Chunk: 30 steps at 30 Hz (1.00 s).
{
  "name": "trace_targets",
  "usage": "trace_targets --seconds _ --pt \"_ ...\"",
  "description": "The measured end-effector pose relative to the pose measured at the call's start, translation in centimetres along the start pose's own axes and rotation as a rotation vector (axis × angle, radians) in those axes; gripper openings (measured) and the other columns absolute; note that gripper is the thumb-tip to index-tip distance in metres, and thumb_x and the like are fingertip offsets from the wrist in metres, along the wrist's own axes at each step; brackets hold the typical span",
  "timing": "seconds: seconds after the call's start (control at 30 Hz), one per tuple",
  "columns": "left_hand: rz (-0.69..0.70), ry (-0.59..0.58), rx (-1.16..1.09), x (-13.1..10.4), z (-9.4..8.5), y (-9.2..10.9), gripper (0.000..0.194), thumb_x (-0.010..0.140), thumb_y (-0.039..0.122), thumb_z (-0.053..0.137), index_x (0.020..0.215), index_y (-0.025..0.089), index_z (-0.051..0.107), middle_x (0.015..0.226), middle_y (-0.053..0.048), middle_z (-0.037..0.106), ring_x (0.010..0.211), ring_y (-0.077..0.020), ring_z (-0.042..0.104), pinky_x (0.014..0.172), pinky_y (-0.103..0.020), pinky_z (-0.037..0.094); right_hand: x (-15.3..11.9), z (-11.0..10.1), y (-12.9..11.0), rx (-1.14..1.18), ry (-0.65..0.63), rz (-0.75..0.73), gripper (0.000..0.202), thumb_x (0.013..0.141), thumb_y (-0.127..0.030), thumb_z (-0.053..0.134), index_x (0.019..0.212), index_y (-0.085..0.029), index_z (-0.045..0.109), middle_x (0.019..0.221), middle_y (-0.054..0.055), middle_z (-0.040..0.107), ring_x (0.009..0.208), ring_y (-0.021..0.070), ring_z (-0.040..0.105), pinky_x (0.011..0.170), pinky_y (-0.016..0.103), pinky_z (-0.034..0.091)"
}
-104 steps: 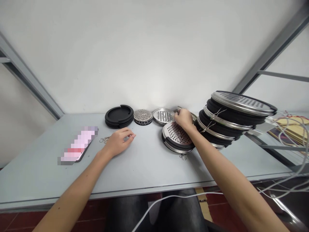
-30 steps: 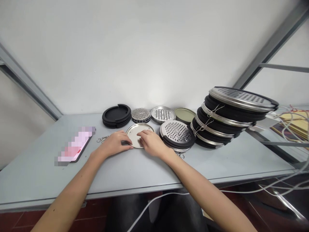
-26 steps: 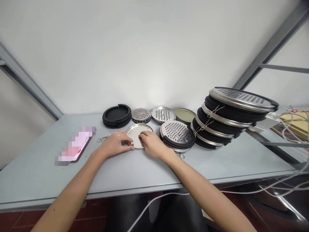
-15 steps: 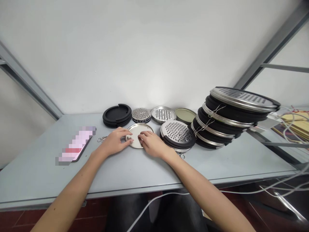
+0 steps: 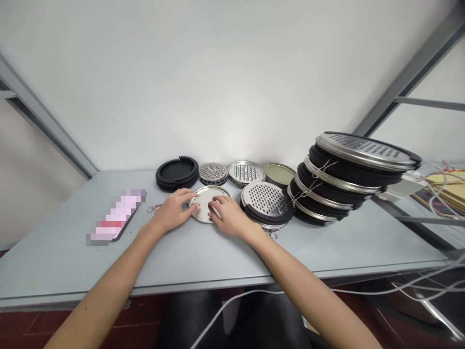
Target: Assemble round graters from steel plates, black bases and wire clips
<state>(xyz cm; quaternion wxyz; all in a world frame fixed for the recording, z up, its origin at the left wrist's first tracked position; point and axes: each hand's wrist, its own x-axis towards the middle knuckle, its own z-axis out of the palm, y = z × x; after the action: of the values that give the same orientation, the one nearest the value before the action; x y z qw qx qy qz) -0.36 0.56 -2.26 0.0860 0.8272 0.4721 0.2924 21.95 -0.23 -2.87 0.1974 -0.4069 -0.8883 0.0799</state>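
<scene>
A round, pale metal disc with a raised rim lies flat on the table in front of me. My left hand rests at its left edge, thumb and fingers apart over the rim. From the right, my right hand reaches over the disc, its fingers bent and slightly spread near the middle. Close beside my right hand sits a black-rimmed grater on a small stack. Small metal rings lie left of my left hand.
Behind the disc stand black rings, a small perforated disc, a grater plate and a greenish lid. A tall leaning grater stack rises at right. A phone lies left; white cables hang right.
Both hands remain at the disc with slight finger movements. The left fingertips sit a little farther left, and the view has shifted slightly.
</scene>
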Motion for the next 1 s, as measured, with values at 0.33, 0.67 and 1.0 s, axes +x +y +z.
trace_targets --seconds 0.33,0.67,1.0 --pt "0.075 -0.038 -0.027 5.5 2.1 1.8 0.047 0.102 0.042 0.028 0.124 0.015 0.060 0.141 -0.012 0.052 0.139 -0.0251 0.038 0.116 -0.045 0.030 0.1 -0.2 -0.1 0.017 -0.024 -0.013 0.020 0.092 -0.027 0.054 0.104 -0.013 0.063 0.106 0.012 0.062 0.104 0.0237 0.055 0.094 0.039 0.041" --pt "0.075 -0.109 0.073 5.3 4.8 -1.2 0.061 0.101 0.048 0.019 0.132 0.008 0.053 0.146 -0.019 0.044 0.144 -0.0293 0.029 0.118 -0.048 0.025 0.1 -0.6 -0.2 -0.009 -0.050 -0.007 0.022 0.093 -0.029 0.054 0.105 -0.013 0.062 0.112 0.014 0.061 0.108 0.0247 0.055 0.094 0.041 0.041" --pt "0.084 -0.063 0.152 5.5 5.0 -1.0 0.058 0.101 0.046 0.022 0.132 0.005 0.049 0.140 -0.022 0.045 0.138 -0.0314 0.037 0.114 -0.048 0.030 0.0 -0.4 -0.1 -0.025 -0.047 -0.005 0.027 0.093 -0.031 0.053 0.110 -0.011 0.060 0.116 0.015 0.060 0.113 0.0265 0.053 0.097 0.041 0.041"
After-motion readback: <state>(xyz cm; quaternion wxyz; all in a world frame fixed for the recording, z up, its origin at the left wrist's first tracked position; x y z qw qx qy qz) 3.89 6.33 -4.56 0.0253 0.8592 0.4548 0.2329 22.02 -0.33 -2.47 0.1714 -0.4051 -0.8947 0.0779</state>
